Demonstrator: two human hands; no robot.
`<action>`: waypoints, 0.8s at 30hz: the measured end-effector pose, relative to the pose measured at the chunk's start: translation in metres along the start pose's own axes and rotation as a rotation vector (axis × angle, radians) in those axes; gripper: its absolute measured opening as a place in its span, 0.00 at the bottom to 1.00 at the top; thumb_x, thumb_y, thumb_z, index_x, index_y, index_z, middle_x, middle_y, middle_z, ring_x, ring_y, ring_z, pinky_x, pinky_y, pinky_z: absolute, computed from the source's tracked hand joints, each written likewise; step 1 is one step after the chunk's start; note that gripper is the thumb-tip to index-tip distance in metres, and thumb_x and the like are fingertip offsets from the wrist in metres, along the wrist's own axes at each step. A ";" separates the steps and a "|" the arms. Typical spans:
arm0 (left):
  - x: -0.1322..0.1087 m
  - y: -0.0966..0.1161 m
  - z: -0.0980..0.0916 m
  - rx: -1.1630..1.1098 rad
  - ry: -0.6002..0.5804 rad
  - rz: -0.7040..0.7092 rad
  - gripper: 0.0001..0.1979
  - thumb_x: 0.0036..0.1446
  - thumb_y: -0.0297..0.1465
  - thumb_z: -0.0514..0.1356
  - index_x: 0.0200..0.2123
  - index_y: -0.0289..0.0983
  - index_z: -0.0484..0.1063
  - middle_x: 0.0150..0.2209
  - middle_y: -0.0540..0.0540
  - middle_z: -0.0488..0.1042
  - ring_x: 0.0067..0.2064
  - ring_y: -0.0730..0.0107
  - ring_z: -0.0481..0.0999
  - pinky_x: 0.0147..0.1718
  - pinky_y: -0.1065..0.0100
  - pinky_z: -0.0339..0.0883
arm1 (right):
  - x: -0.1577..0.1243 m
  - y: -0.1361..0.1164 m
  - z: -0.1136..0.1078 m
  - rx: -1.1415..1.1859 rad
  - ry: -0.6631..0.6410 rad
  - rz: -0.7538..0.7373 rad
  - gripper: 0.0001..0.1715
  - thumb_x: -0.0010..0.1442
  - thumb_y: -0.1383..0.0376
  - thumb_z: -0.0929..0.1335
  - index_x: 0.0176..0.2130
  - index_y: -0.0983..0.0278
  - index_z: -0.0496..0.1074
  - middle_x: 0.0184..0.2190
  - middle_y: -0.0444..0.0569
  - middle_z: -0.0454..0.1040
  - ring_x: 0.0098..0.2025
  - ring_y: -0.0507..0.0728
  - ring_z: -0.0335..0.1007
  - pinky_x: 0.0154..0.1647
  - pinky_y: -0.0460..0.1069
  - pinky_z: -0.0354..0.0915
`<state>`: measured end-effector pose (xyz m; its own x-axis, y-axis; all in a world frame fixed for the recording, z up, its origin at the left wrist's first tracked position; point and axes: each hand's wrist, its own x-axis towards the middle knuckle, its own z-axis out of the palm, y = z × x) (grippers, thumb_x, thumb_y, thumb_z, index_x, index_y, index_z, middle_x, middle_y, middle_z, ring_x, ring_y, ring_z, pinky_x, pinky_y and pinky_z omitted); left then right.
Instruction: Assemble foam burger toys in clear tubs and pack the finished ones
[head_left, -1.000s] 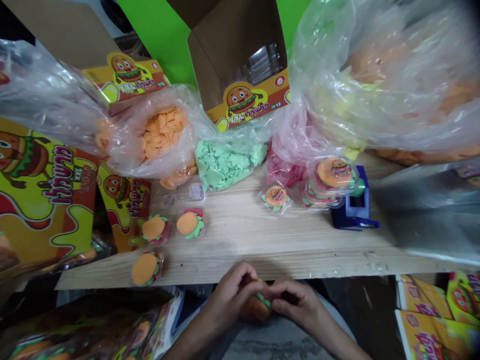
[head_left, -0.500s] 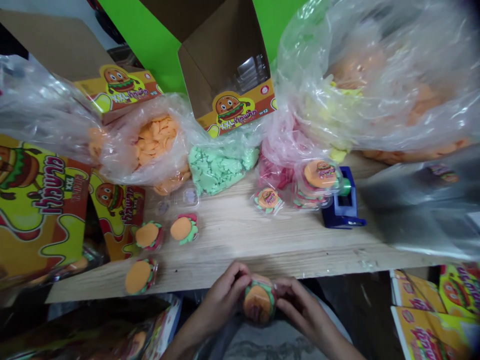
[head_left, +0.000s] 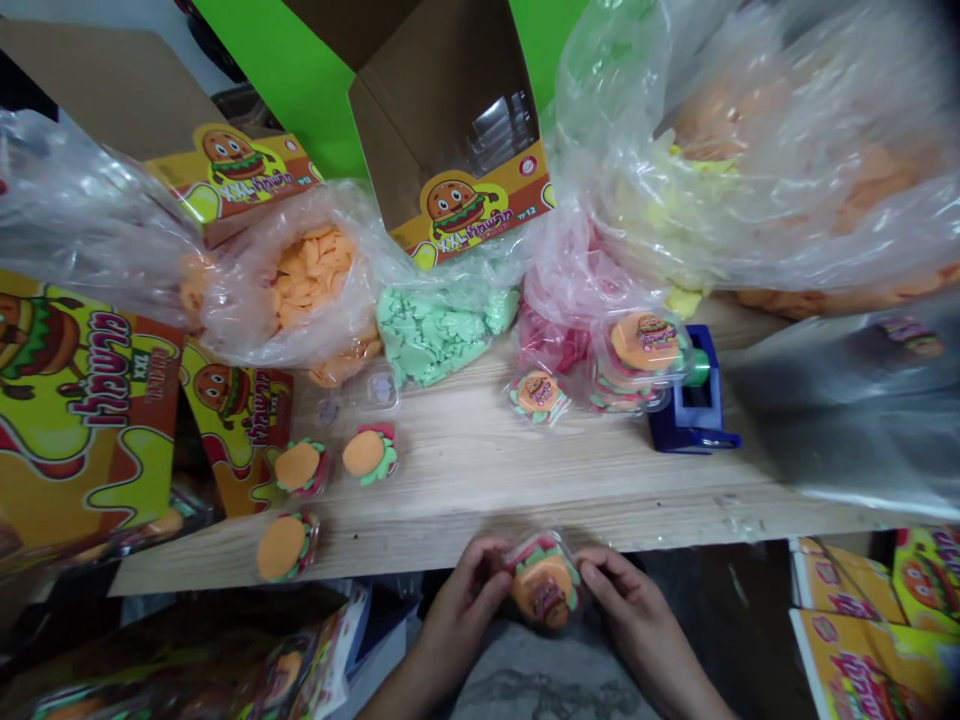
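Between my two hands, at the table's front edge, a toy-like burger in a clear plastic case (head_left: 544, 586) is held with its labelled orange bun face toward me. My left hand (head_left: 474, 590) pinches the case's left side between thumb and fingers. On the opposite side, my right hand (head_left: 619, 592) grips the case's right edge with thumb and fingertips. Further left lie burgers without a visible label: one at the front (head_left: 283, 546), another behind it (head_left: 300, 466) and a third (head_left: 369, 454). A labelled packed burger (head_left: 538, 396) sits beside a stack of packed burgers (head_left: 646, 345).
A blue tape dispenser (head_left: 691, 400) stands right of the stack. Bags of orange pieces (head_left: 315, 270), green pieces (head_left: 442, 335) and pink pieces (head_left: 555, 335) line the back. Open printed display boxes (head_left: 457, 130) stand behind. Clear plastic sheeting (head_left: 847, 410) covers the right side.
Both hands have moved slightly right with the packed burger. The case has turned, and its labelled face now shows more clearly.
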<state>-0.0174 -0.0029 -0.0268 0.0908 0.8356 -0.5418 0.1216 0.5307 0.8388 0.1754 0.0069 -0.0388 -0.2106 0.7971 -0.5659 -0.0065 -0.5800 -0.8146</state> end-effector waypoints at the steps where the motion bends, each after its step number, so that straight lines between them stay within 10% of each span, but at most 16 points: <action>1: -0.002 -0.001 -0.001 -0.049 0.022 -0.022 0.13 0.53 0.39 0.56 0.39 0.37 0.66 0.35 0.47 0.69 0.39 0.65 0.67 0.39 0.68 0.60 | -0.001 0.002 0.000 0.028 0.014 0.012 0.13 0.55 0.55 0.65 0.30 0.61 0.72 0.24 0.43 0.70 0.28 0.53 0.65 0.31 0.47 0.62; 9: 0.002 0.034 -0.015 0.162 -0.158 0.034 0.11 0.58 0.34 0.51 0.32 0.36 0.71 0.32 0.47 0.70 0.37 0.68 0.68 0.38 0.71 0.59 | 0.000 -0.005 0.008 -0.032 -0.084 -0.051 0.11 0.50 0.56 0.69 0.33 0.60 0.75 0.31 0.47 0.76 0.36 0.57 0.71 0.39 0.50 0.65; 16: 0.006 0.014 -0.006 0.134 -0.004 0.033 0.13 0.56 0.36 0.52 0.32 0.36 0.72 0.33 0.45 0.72 0.39 0.64 0.69 0.41 0.68 0.60 | 0.003 -0.005 0.008 -0.050 -0.122 -0.051 0.13 0.53 0.56 0.67 0.33 0.60 0.76 0.31 0.48 0.76 0.36 0.57 0.71 0.39 0.50 0.65; 24: 0.004 0.034 -0.004 -0.067 0.256 0.078 0.13 0.52 0.38 0.56 0.37 0.36 0.69 0.35 0.47 0.71 0.38 0.66 0.70 0.38 0.70 0.63 | 0.011 -0.025 0.023 0.483 0.062 -0.009 0.09 0.50 0.57 0.70 0.34 0.57 0.75 0.32 0.45 0.76 0.35 0.54 0.70 0.39 0.48 0.64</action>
<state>-0.0164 0.0190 0.0003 -0.1567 0.8786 -0.4511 0.0579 0.4642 0.8839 0.1506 0.0261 -0.0220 -0.1496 0.8025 -0.5776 -0.4642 -0.5728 -0.6756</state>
